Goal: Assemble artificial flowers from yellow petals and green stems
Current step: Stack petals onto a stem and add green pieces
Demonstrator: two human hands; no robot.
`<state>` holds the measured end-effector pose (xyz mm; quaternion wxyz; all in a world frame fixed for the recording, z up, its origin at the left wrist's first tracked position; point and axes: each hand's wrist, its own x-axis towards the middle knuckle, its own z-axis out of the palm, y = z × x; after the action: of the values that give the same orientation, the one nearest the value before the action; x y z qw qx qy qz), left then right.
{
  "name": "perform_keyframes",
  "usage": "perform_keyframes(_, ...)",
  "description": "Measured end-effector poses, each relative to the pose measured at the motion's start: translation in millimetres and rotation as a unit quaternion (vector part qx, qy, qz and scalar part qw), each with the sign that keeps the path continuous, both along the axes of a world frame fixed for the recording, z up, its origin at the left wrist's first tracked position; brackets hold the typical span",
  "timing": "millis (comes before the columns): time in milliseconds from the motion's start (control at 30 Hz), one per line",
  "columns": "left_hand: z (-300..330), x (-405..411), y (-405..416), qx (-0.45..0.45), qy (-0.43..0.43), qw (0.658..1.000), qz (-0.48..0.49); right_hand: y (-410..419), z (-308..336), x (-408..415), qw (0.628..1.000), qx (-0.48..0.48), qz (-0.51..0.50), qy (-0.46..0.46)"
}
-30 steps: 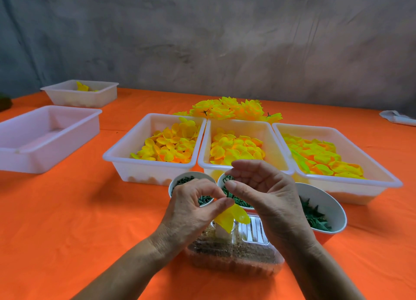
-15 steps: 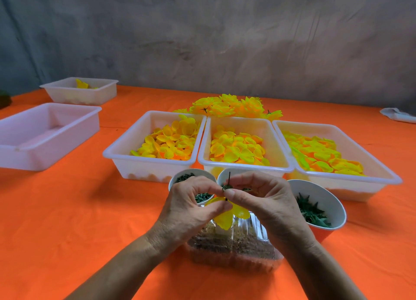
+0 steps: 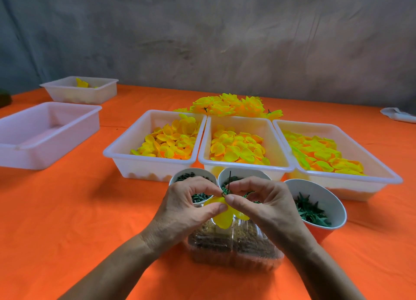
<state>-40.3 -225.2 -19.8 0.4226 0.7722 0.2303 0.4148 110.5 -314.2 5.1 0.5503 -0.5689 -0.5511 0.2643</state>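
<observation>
Now both hands pinch: left hand (image 3: 184,206) grips yellow petal (image 3: 222,217), right hand (image 3: 258,204) grips upright green stem (image 3: 229,182) just above it.

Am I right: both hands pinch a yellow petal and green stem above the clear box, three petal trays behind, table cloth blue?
Wrong on the cloth: the head view shows the table cloth is orange. The rest holds: left hand and right hand pinch the yellow petal and green stem.
</observation>
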Motion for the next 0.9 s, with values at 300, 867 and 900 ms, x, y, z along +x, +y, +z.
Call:
perform_keyframes(300, 5.2, 2.1, -4.0, 0.205, -0.034, 0.975, 0.077, 2.3, -0.1, 2.5, 0.997, 0.028, -0.026, -0.070)
perform_keyframes(867, 3.0, 2.4, -5.7, 0.556, 0.025, 0.805, 0.207, 3.6, 1.5, -0.2, 0.995, 0.054, -0.019, -0.084)
perform_keyframes(900, 2.4, 3.5, -6.1, 0.555, 0.024, 0.805, 0.208, 4.0, 0.0, 0.2, 0.995, 0.054, -0.020, -0.081)
